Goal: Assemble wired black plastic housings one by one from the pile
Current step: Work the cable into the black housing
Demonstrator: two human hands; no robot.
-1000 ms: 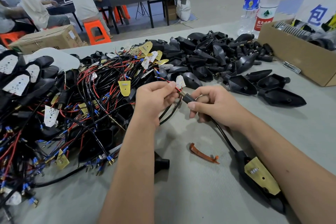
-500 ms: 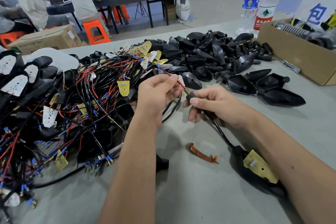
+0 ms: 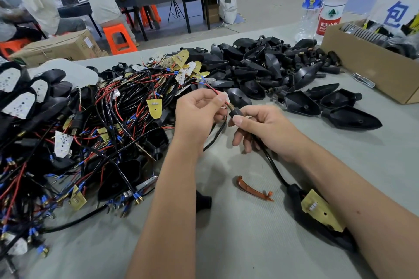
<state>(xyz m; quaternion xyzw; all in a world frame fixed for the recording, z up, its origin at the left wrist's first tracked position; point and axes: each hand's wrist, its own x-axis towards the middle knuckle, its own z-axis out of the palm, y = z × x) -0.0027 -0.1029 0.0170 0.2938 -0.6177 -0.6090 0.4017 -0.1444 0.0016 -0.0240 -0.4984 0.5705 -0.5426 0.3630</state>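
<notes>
Left hand (image 3: 199, 111) fingers pinch a red wire (image 3: 214, 91), right hand (image 3: 265, 129) fingers pinch the stem (image 3: 234, 111); wire-threading step, probably needing more pull-through.

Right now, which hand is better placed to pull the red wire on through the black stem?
Left, probably. The left hand already pinches the red wire where it leaves the brass tip. The right hand is shut on the black stem, steadying it, so it can't easily pull.
</notes>
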